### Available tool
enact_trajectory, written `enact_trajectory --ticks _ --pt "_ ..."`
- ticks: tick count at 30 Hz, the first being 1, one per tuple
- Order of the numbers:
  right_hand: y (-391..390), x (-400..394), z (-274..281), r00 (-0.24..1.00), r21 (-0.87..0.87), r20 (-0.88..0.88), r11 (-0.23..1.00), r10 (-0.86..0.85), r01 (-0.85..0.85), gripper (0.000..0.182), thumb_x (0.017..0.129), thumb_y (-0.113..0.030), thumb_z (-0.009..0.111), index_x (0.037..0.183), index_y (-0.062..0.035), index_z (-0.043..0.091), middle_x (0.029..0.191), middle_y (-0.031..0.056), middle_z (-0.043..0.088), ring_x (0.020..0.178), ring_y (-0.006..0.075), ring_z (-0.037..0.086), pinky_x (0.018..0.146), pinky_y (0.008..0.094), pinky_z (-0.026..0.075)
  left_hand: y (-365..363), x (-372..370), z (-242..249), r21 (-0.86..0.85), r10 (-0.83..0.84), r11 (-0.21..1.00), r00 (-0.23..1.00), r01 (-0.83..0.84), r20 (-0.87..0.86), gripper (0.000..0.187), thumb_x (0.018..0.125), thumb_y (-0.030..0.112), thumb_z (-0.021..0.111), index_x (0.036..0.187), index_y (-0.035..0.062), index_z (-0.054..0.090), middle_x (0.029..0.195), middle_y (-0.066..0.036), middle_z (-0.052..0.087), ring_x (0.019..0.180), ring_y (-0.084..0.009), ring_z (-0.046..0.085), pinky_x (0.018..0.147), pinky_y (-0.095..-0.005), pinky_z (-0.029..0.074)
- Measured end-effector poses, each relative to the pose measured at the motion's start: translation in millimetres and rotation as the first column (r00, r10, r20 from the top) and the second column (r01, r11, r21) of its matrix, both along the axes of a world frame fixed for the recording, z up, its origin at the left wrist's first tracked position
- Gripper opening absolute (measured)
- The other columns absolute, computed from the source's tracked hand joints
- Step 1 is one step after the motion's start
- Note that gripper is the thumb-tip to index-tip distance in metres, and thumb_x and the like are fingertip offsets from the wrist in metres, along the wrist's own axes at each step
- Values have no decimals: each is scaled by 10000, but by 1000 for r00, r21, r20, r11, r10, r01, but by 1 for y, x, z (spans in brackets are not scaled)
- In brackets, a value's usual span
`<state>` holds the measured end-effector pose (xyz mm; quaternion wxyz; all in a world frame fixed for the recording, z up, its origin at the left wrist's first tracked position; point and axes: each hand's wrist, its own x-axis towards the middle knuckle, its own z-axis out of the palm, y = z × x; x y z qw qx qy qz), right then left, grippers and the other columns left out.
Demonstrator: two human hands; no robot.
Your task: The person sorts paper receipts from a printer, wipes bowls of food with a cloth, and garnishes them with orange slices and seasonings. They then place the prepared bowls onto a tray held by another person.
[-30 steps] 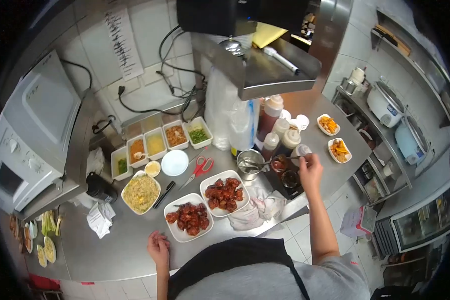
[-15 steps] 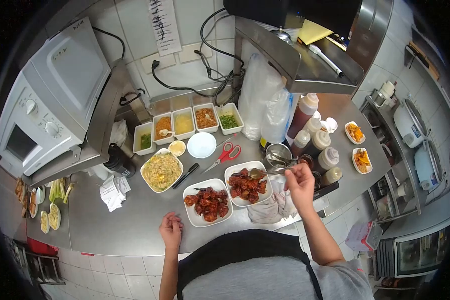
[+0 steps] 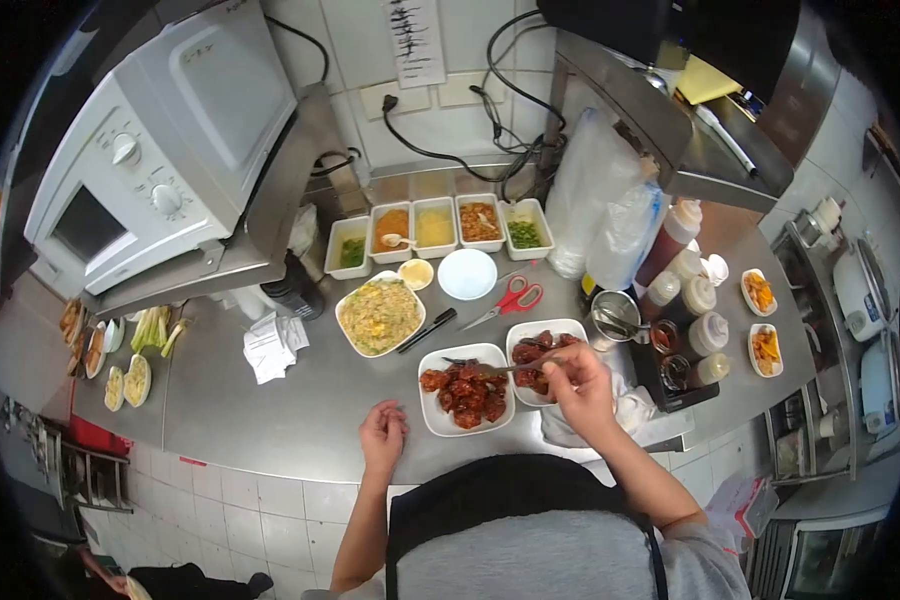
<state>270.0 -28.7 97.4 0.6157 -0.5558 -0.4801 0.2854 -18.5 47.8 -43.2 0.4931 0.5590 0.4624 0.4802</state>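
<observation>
Gripping a spoon (image 3: 510,369) in the right hand (image 3: 578,385), over glazed chunks (image 3: 467,401) in the left white dish (image 3: 436,421); resting the left hand (image 3: 382,436), empty, loosely uncurled, by the near bench (image 3: 270,420) edge. Seems mid-spooning, calls next for a steady wrist!

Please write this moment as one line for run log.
right hand: holds metal spoon over glazed chunks in white dish | left hand: empty, at steel counter

- Behind the right fingers (image 3: 575,362): the right dish (image 3: 545,325), partly hidden.
- Left of them: the spoon (image 3: 520,368), its tip indistinct among glazed pieces (image 3: 467,402).
- Far above: a wall sheet (image 3: 413,42), illegible, top cut off.
- Below-left of the left fingers (image 3: 382,413): another person (image 3: 185,582), cut off.
</observation>
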Motion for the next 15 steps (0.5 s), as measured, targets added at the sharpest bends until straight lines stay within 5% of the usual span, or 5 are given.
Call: enact_trajectory --ticks 8,14,15 --pt "13 -21 39 897 308 441 936 20 -172 119 780 20 603 874 17 529 845 131 622 660 180 599 542 258 468 1 -2 -5 12 -49 999 999 49 -6 160 892 16 451 1034 -9 520 776 -54 575 578 -73 530 514 -194 435" --pt "-4 -18 38 912 347 408 932 -47 -108 120 772 36 599 852 16 512 884 157 622 726 228 623 610 280 510 1 0 -4 -8 -37 999 999 37 -1 158 890 10 449 1029 -16 518 780 -56 571 583 -80 539 516 -194 438" --pt "-1 -15 28 894 318 448 939 -26 -132 135 794 13 594 891 20 501 847 132 622 679 171 609 572 262 495 0 0 -4 -12 -42 999 999 42 -1 158 890 10 449 1029 -16 518 780 -56 571 583 -80 539 516 -194 438"
